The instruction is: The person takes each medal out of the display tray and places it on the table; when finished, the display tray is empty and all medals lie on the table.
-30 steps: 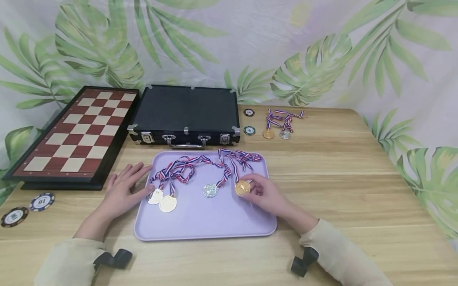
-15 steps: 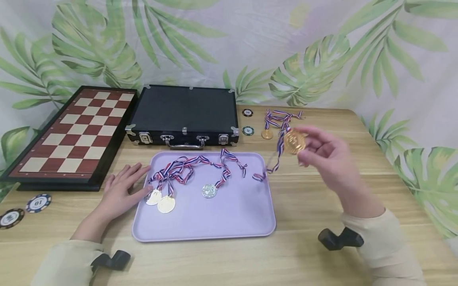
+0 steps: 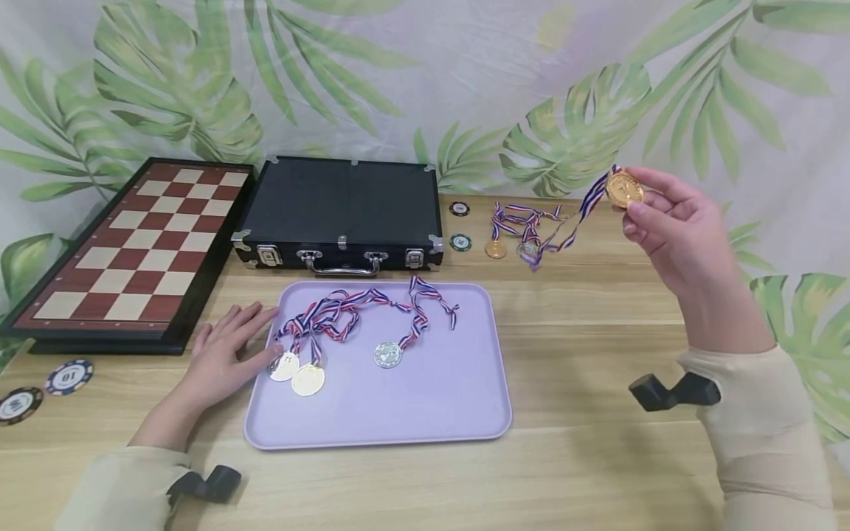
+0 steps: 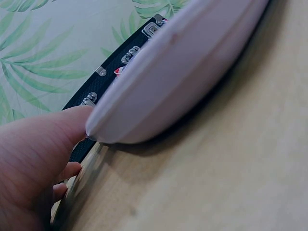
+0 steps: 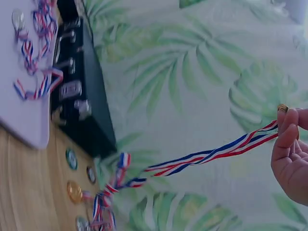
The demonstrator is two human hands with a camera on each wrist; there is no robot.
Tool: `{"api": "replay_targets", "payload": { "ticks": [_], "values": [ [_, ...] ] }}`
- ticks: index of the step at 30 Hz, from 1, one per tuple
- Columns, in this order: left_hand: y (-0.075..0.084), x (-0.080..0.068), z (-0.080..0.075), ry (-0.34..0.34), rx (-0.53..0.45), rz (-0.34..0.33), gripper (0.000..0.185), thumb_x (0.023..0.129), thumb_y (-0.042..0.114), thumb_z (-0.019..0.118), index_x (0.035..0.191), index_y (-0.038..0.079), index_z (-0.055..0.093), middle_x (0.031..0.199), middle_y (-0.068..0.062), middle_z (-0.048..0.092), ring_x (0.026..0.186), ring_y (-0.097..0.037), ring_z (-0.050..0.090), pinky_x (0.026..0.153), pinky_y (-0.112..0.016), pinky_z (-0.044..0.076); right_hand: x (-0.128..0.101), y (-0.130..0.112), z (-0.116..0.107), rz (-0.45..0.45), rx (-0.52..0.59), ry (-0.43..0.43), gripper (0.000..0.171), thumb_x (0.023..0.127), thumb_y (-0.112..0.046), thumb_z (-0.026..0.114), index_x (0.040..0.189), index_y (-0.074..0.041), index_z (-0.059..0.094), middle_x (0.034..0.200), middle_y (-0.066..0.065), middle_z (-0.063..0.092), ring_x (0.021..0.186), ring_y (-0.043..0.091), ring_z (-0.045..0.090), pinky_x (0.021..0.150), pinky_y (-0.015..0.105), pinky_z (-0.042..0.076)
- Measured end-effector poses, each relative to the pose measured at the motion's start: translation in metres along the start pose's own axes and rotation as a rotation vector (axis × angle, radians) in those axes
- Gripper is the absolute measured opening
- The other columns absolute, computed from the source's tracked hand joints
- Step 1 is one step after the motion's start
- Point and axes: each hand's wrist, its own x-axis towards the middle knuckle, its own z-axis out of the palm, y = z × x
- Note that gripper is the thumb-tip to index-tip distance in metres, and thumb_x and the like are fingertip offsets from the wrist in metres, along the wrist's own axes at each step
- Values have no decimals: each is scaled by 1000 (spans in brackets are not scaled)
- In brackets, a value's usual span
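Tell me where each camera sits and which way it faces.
Head: on the head, facing forward and down at the rectangular lilac tray; left hand, right hand and beige sleeves show.
Left: on the left wrist, tilted, facing the tray's side close up; part of that hand shows.
Right: on the right wrist, turned sideways, facing the pale leaf-printed backdrop and a striped red-white-blue ribbon; part of that hand shows.
Head and right views share the black silver-cornered case.

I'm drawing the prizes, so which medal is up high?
The gold medal pinched in the right hand. It alone is held up in the air; three medals lie on the purple tray and two more medals on the wooden table.
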Motion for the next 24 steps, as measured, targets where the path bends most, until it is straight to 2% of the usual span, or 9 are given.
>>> {"api": "replay_targets", "payload": {
  "ticks": [4,9,12,15,19,21,24],
  "values": [
    [0,0,0,3,0,3,57,81,36,57,131,16,38,133,-22,29,124,-40,11,92,-58,-7,14,-6,-21,54,-66,152,33,75,20,52,107,10,53,75,19,59,56,22,56,50,24,48],
    [1,0,-1,2,-5,6,57,81,35,57,131,15,38,133,-22,29,124,-40,12,92,-58,-7,42,-11,-53,180,-219,353,33,73,13,60,103,2,56,79,14,61,55,17,54,47,22,46],
    [1,0,-1,-1,-9,5,57,81,35,57,131,15,38,133,-22,29,124,-40,11,92,-58,-7,64,-8,-71,237,-330,453,41,74,10,61,112,-2,52,80,10,60,56,15,54,48,20,45],
    [0,0,-1,1,-9,4,58,81,35,57,131,15,38,133,-22,29,124,-40,12,92,-58,-7,88,0,-84,253,-434,527,50,76,6,60,122,-5,44,85,6,57,58,12,54,49,18,45],
    [-1,-2,1,4,-12,7,58,80,35,58,131,15,39,133,-21,29,124,-40,12,92,-58,-7,107,18,-94,223,-487,531,49,79,5,58,124,-5,42,84,5,54,57,11,53,48,17,44],
    [-1,-2,1,3,-15,6,58,80,35,58,131,16,39,133,-21,29,124,-40,13,92,-58,-6,108,30,-97,222,-472,496,48,79,7,56,123,-2,42,79,6,56,56,12,52,47,17,43],
    [-1,-2,1,6,-14,8,57,80,35,58,131,16,39,134,-21,29,124,-40,12,92,-58,-7,99,51,-101,282,-440,425,47,79,9,54,124,3,39,74,7,58,55,12,51,49,18,44]
  ]
}}
